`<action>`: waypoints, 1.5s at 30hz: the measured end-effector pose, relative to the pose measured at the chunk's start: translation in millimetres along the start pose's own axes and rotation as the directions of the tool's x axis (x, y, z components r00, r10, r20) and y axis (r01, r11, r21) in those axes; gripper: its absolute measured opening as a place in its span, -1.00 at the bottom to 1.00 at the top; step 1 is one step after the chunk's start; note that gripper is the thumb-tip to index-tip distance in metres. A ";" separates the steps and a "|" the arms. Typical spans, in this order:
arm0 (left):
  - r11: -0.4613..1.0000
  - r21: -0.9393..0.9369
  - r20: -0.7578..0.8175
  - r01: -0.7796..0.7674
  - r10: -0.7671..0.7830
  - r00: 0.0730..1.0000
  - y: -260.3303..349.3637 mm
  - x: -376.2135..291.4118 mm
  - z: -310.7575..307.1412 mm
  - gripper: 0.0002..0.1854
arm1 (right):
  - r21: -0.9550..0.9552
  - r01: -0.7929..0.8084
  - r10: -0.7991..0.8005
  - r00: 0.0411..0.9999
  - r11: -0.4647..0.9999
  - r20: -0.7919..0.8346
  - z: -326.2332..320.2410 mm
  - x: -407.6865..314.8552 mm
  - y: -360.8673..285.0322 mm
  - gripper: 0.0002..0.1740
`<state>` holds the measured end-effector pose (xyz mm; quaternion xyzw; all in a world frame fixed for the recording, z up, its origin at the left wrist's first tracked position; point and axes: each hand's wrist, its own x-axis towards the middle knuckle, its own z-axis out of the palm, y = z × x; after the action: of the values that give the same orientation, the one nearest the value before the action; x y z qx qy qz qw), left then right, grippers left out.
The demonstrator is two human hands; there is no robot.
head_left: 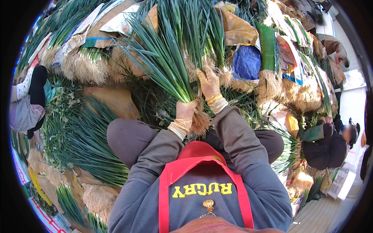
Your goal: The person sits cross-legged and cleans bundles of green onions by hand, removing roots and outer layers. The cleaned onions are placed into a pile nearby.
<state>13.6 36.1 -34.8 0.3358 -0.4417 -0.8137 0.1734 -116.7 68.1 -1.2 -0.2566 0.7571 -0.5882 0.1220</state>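
Observation:
My left hand [186, 112], in a pale thin glove, is closed around the white lower stems of a bunch of green onions [172, 70], just above their brown roots [201, 119]. The green leaves fan up and to the left. My right hand [208, 83], gloved too, is raised beside the bunch, its fingertips on a thin green onion stalk [199, 52] that stands upright with its lower end near the roots. More green onions lie just beyond both hands, with bushy roots towards me.
A large pile of green onions [93, 142] lies at my left knee. Rooted bundles under paper and a blue plastic sheet [246, 62] form a row ahead. Leaf scraps [61, 122] cover the ground. Other people sit at the far left [27, 113] and right [326, 145].

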 end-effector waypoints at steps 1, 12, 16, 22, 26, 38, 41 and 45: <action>1.000 -0.020 -0.025 -0.003 0.002 1.000 1.1 0.2 0.1 -0.89 | 0.128 -0.132 0.120 0.988 0.983 0.095 -4.3 -9.5 -2.0 -0.86; 0.958 -0.284 -0.042 -0.020 0.008 0.999 2.3 -2.2 -1.9 -0.91 | 0.671 -0.419 0.342 0.905 0.612 0.253 -30.9 -105.4 -38.7 -0.79; 0.965 -0.261 -0.088 -0.005 -0.019 0.996 7.0 1.5 -7.0 -0.89 | 0.605 -0.415 0.323 0.910 0.679 0.261 -61.8 -118.2 -35.1 -0.77; 0.950 -0.311 -0.015 0.031 -0.037 0.999 11.7 -1.2 -16.7 -0.82 | -0.822 -0.067 0.525 0.798 0.565 0.296 -93.5 -82.1 14.1 -0.49; 0.927 -0.366 0.048 0.082 -0.069 0.996 10.9 -11.9 -21.7 -0.77 | 0.120 -0.459 0.401 0.855 0.880 0.328 -52.4 -23.3 17.7 -0.59; 0.879 -0.440 0.139 0.185 -0.137 0.981 13.8 -13.1 -33.6 -0.73 | 0.745 -0.567 0.452 0.799 0.350 0.396 33.3 11.0 22.6 -0.82; 0.921 -0.364 0.142 0.142 -0.096 0.985 17.4 -13.9 -29.7 -0.72 | 0.292 -0.705 0.531 0.690 0.646 0.492 16.9 -2.6 45.2 -0.88; 0.938 -0.325 0.071 0.122 -0.105 0.992 21.6 -14.7 -19.8 -0.75 | -0.416 -0.051 0.347 0.646 0.908 0.680 2.8 -40.8 84.4 -0.73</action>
<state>37.6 20.8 -18.7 0.3057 -0.2843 -0.8930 0.1681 -101.8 102.3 -87.2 -0.4038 0.7596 -0.2668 0.4344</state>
